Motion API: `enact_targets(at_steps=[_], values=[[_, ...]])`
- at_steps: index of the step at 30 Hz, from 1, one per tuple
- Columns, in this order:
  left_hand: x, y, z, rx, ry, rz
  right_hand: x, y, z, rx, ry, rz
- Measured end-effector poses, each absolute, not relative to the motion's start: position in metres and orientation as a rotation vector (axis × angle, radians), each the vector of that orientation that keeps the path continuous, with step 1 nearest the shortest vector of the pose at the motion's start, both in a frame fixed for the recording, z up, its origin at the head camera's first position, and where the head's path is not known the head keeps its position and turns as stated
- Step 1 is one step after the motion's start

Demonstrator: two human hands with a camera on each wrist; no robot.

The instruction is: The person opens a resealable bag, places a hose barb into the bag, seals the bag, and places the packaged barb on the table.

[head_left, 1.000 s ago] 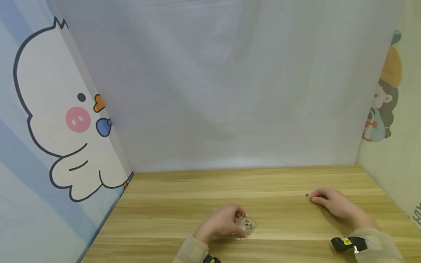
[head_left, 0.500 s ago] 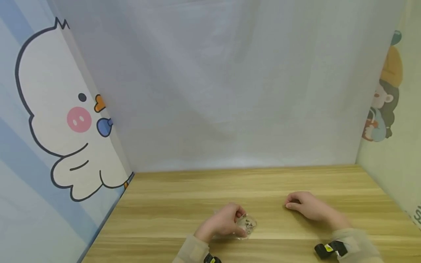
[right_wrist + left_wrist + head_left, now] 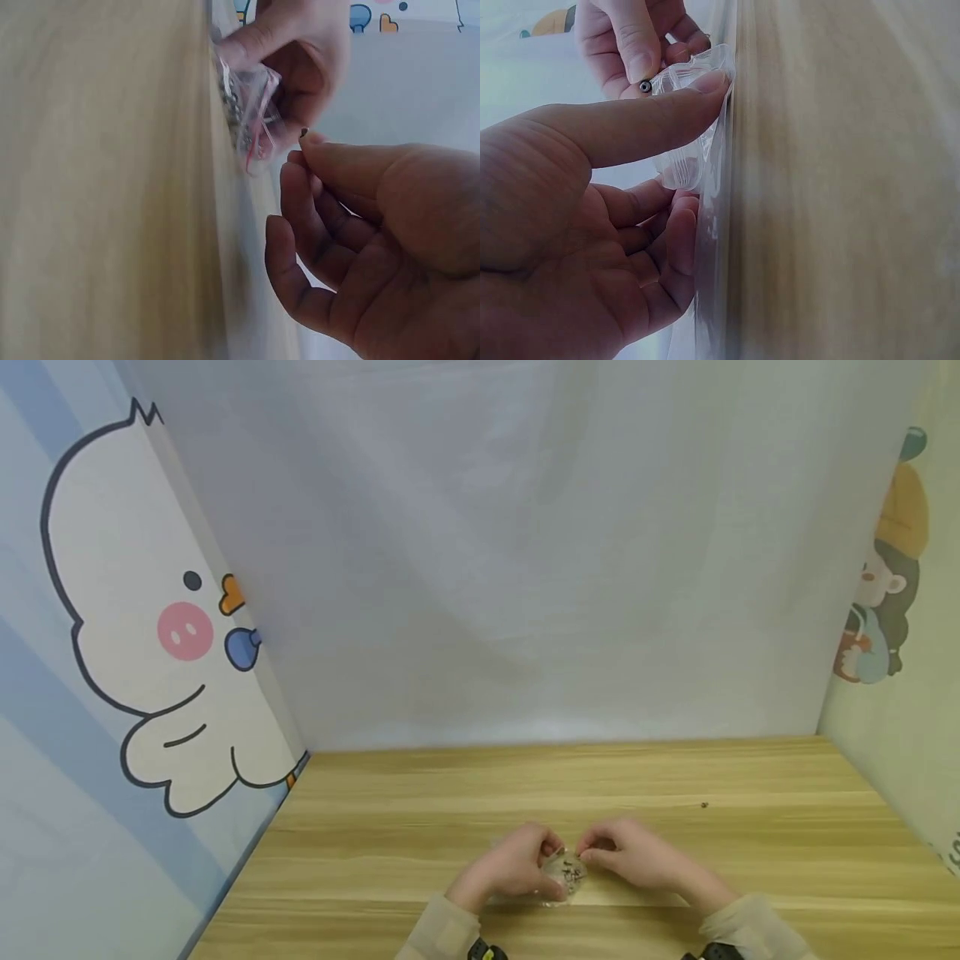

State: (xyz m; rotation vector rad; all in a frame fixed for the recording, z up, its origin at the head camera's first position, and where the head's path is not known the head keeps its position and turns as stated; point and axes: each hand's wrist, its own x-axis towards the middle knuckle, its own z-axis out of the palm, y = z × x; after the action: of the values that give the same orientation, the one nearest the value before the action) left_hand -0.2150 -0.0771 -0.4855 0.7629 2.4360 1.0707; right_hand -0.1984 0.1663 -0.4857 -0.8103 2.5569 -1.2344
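Observation:
My left hand (image 3: 512, 862) holds a small clear plastic zip bag (image 3: 573, 868) by its mouth, thumb on one side and fingers on the other. Several small dark screws show through the plastic, and a reddish zip line is visible on the bag (image 3: 259, 124) in the right wrist view. Beside the bag's opening, my right hand (image 3: 633, 856) pinches a tiny screw (image 3: 646, 86) between thumb and fingertip. Its round head with a socket faces the left wrist camera. Another small dark piece (image 3: 704, 805), probably a screw, lies on the table to the right.
The wood-grain table (image 3: 420, 793) runs back to a pale grey curtain (image 3: 525, 568). Printed cloth walls stand at both sides, with a cartoon bird (image 3: 142, 593) on the left and a cartoon figure (image 3: 885, 585) on the right.
My right hand has come left across the table to the bag, carrying the pinched screw. One dark piece stays behind at the right. The left hand keeps its hold on the bag.

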Motion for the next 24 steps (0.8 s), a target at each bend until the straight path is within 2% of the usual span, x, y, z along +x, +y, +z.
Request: enact_targets(at_steps=[24], values=[[-0.216,-0.076,-0.485,0.745,2.461,1.024,-0.189,0.140,-0.487,-0.776,2.589,-1.375]])
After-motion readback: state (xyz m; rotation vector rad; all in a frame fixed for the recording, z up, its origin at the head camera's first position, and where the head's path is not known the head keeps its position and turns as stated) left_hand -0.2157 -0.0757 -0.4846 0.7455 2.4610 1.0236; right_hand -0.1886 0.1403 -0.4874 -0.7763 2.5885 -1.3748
